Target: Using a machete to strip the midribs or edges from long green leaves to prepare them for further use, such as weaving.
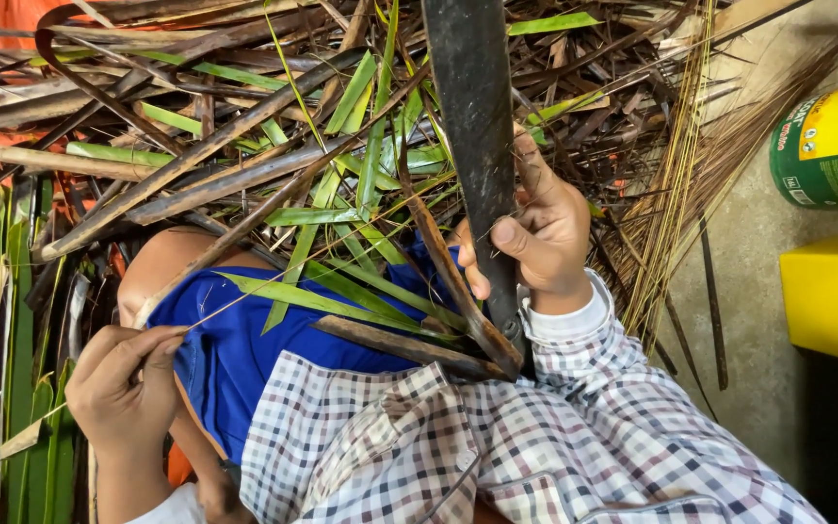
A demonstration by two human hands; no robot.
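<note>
Right hand [535, 228] clamped around a long dark blade [472, 126], thumb across its flat face; the blade runs from the lap up to the far edge of frame. Left hand [123, 383] pinches the near end of a thin pale leaf rib [273, 291] between thumb and fingertips; the rib stretches taut across the blue shorts [235, 349] toward the blade. Green leaf strips [341, 291] lie over the lap. Heap of dry brown fronds and green leaves [196, 126] covers the floor far and left. Bundle of pale stripped ribs [676, 194] lies just right of the right hand. Green can [831, 146] and yellow box [831, 291] at right, well apart from the hands. Checked shirt [497, 446] near.
</note>
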